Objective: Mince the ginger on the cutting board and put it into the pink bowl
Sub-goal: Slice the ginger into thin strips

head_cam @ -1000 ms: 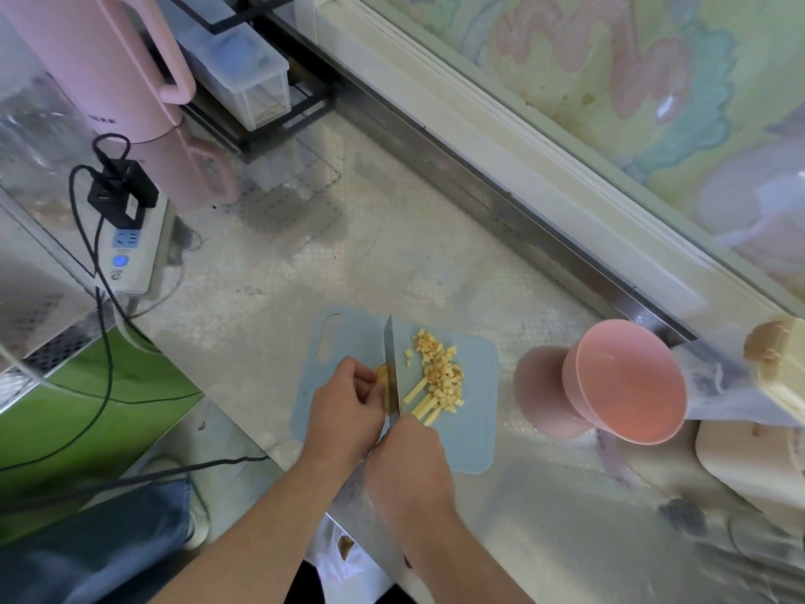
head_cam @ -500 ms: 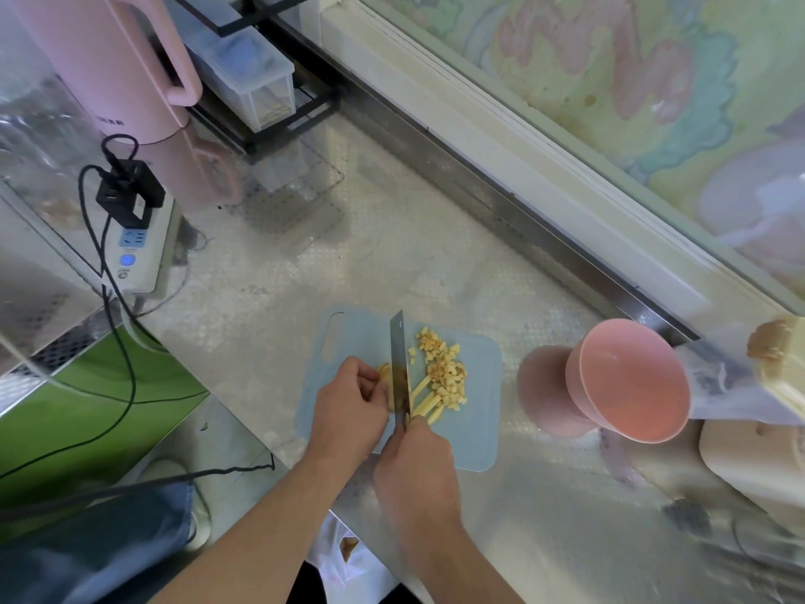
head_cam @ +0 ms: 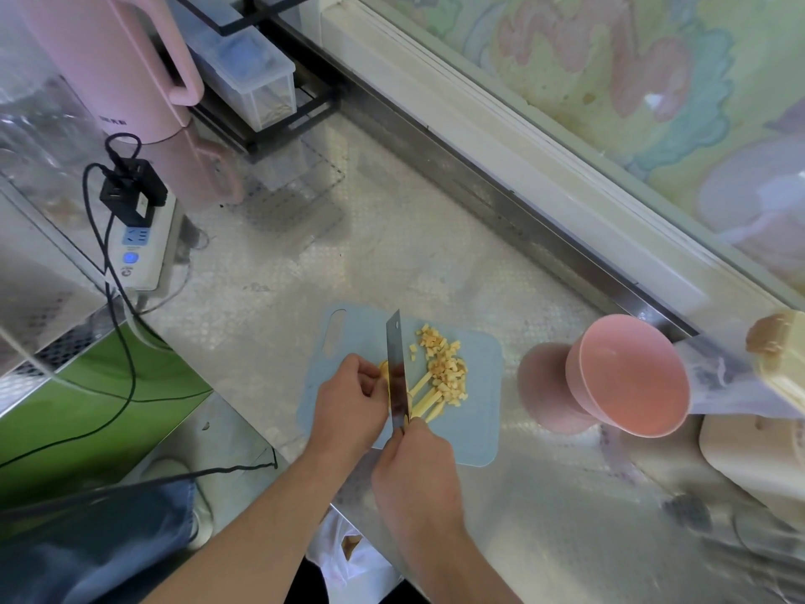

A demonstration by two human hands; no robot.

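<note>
The left hand (head_cam: 348, 398) curls its fingers over the ginger (head_cam: 440, 377) on the cutting board (head_cam: 479, 429), steadying it beside the knife (head_cam: 397, 368) gripped by the right hand (head_cam: 416, 466), with the pink bowl (head_cam: 627, 377) waiting near for transfer.

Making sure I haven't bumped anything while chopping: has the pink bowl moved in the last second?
No. The bowl is in the same spot right of the cutting board, with the same gap between them.
</note>
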